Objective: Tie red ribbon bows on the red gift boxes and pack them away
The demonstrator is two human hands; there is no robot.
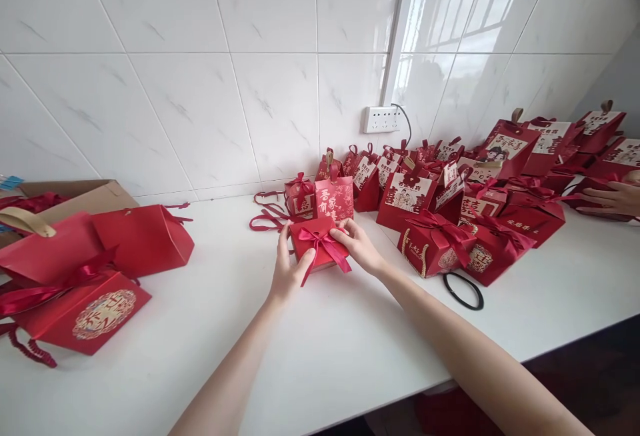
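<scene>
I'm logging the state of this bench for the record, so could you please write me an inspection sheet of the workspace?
Surface: white countertop, bare in front of the hands.
Job's things: small red gift box with a red ribbon bow, resting on the counter.
Clutter: crowd of red gift boxes at right; larger red boxes and a brown carton at left; black ring lying flat.
Grippers: left hand and right hand hold the small box by its sides; another person's hand at far right.
Cables: grey cable plugged into a wall socket strip.
Surroundings: white tiled wall.
</scene>
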